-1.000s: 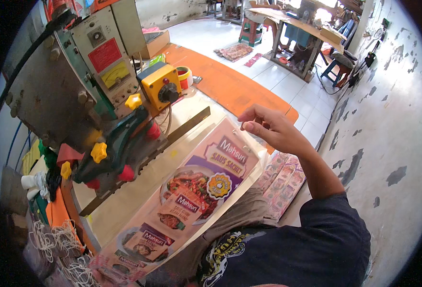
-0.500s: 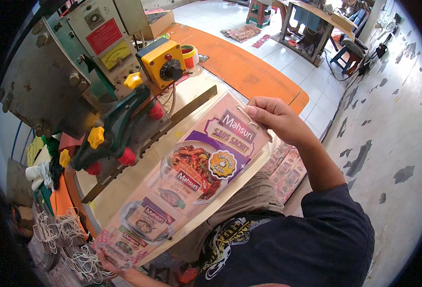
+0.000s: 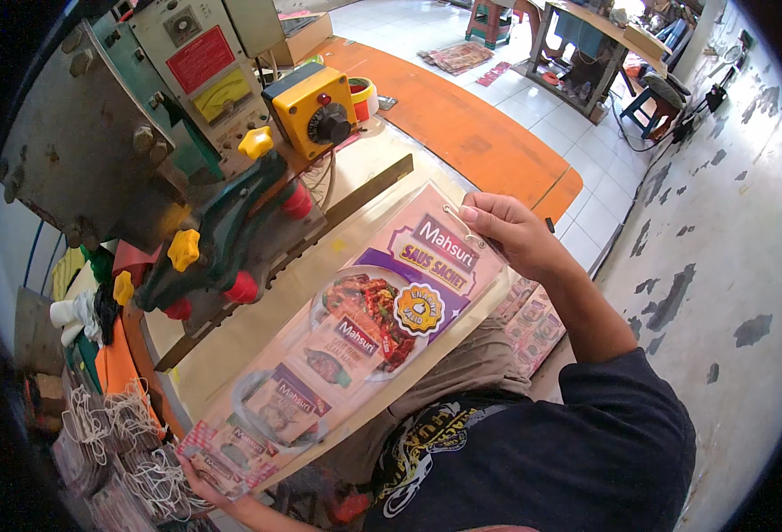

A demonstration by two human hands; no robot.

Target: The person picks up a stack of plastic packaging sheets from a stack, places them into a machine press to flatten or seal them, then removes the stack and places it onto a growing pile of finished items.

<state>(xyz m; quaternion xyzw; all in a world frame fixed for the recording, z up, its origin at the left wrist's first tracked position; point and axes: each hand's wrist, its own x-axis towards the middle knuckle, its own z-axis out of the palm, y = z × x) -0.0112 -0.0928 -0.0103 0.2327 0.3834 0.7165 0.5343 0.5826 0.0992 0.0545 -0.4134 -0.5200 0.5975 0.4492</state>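
Spanning the sheet (image 3: 348,348), hands (image 3: 508,234) hold opposite ends.

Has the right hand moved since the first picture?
Yes. Judged against the corner of the orange table, the right hand has moved down and a little left in the view; it now pinches the printed sheet.

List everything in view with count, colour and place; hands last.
Printed sheet: one, pink and purple, centre
Machine: one, grey and green, upper left
Star knobs: three, yellow, on machine
Control box: one, yellow, beside machine
Table: one, orange, top centre
Cord bundles: several, white, lower left
Other prints: several, pinkish, right of the sheet
Stools: two, red-green and blue, background
Workbench: one, brown, upper right
Shirt: one, dark, lower right
Left hand: one, bare, sheet's lower-left end
Right hand: one, bare, sheet's upper-right end
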